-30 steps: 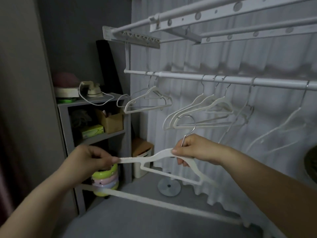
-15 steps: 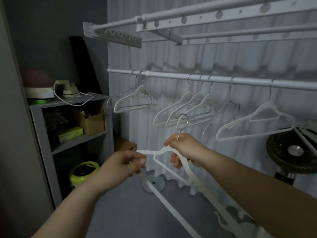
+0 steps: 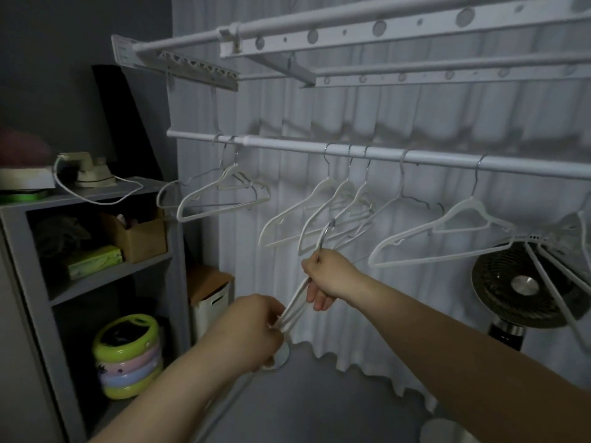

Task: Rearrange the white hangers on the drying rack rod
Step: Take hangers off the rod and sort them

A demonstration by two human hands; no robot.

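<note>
A white curtain (image 3: 415, 116) fills the far wall. The drying rack (image 3: 383, 30) spans the top in front of it, and its rod (image 3: 383, 154) runs lower across the scene. A grey shelf unit (image 3: 19, 219) stands at the left, and a dark fan (image 3: 499, 282) sits low on the right. White hangers (image 3: 307, 206) hang from the rod: two at the left end, three bunched in the middle and more to the right.

Near the viewer, below the rod, both hands grasp one loose hanger (image 3: 295, 302), which is tilted and seen almost edge-on. The right hand (image 3: 329, 276) curls its fingers round the neck under the metal hook (image 3: 324, 233), which rises in front of the middle bunch. The left hand (image 3: 252, 327), lower and nearer, clenches the hanger's bottom end.
</note>
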